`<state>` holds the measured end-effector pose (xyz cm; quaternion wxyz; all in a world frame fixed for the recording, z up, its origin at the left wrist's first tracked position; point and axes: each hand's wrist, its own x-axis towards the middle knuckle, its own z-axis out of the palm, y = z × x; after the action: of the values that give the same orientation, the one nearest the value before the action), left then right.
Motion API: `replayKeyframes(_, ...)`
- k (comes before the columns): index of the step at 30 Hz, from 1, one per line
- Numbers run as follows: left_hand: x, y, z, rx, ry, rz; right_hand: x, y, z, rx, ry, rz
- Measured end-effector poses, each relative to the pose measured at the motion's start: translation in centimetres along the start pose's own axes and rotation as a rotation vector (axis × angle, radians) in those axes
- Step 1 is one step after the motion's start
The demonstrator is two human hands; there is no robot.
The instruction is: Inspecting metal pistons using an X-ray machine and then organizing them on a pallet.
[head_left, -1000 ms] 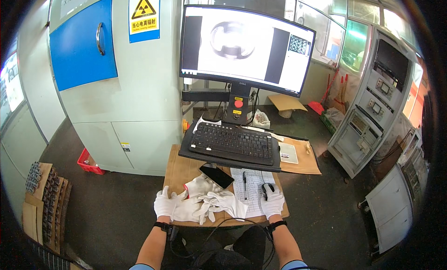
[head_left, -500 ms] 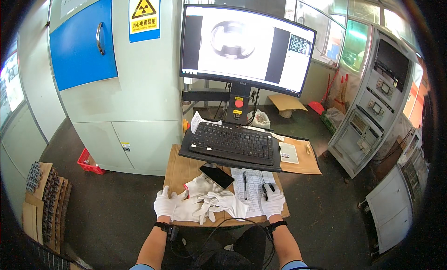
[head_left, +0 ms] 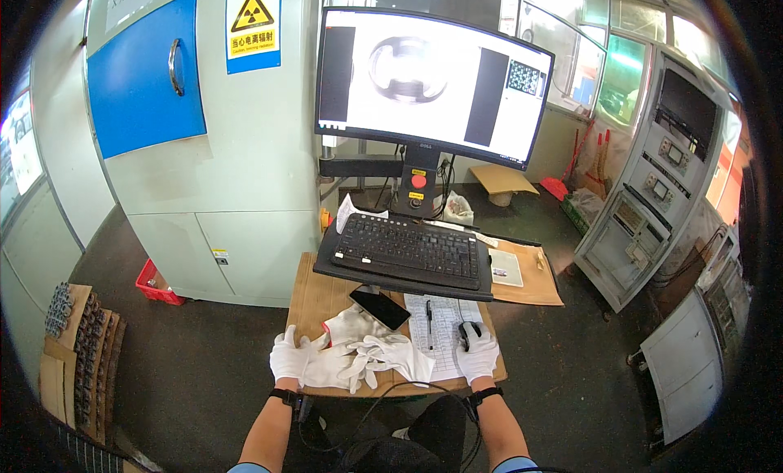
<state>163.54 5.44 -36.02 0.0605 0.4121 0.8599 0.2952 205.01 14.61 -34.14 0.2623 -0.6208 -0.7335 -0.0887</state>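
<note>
My right hand (head_left: 478,357), in a white glove, is closed over a black computer mouse (head_left: 469,334) on a printed sheet (head_left: 445,355). In a matching glove, my left hand (head_left: 290,356) rests at the left front corner of a cardboard-covered table (head_left: 307,289), thumb and fingers apart. Beside it lies a loose pile of white gloves (head_left: 359,355); whether its fingers touch the nearest one I cannot tell. A black pen (head_left: 430,322) lies on the sheet. Behind the pile is a dark-screened phone (head_left: 381,307). The monitor (head_left: 432,81) shows a grey ring-shaped image.
A black keyboard (head_left: 408,251) sits on a tray above the table's back part. A dark cable (head_left: 383,401) loops past the front edge. On the left stand a large pale cabinet (head_left: 261,171), a red crate (head_left: 155,284) and stacked metal parts (head_left: 86,359); on the right, an instrument rack (head_left: 644,187).
</note>
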Motion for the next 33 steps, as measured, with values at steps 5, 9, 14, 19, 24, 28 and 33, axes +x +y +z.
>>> replayKeyframes(5, 0.05, -0.26, 0.26, -0.009, 0.025, 0.021, 0.09, -0.14, -0.02, -0.02, -0.024, 0.018)
replayKeyframes(9, 0.02, -0.42, 0.22, -0.023, 0.027, 0.038, 0.01, -0.33, -0.11, -0.011, 0.002, 0.013)
replayKeyframes(14, 0.02, -0.09, -0.07, -0.012, 0.003, 0.037, 0.05, -0.59, -0.62, -0.05, -0.03, 0.018)
replayKeyframes(19, 0.14, -0.04, 0.17, -0.012, 0.008, 0.029, 0.35, -0.65, -0.86, -0.033, -0.04, 0.019)
replayKeyframes(24, 0.24, -0.06, 0.32, -0.019, 0.014, 0.032, 0.14, -0.22, -0.15, -0.045, -0.038, 0.025)
replayKeyframes(28, 0.0, 0.11, -0.04, -0.013, 0.013, 0.029, -0.16, -0.13, 0.07, -0.055, -0.016, 0.006)
replayKeyframes(33, -0.54, -0.44, -0.31, -0.028, 0.017, 0.023, -0.29, -0.5, -0.5, -0.035, -0.071, 0.011)
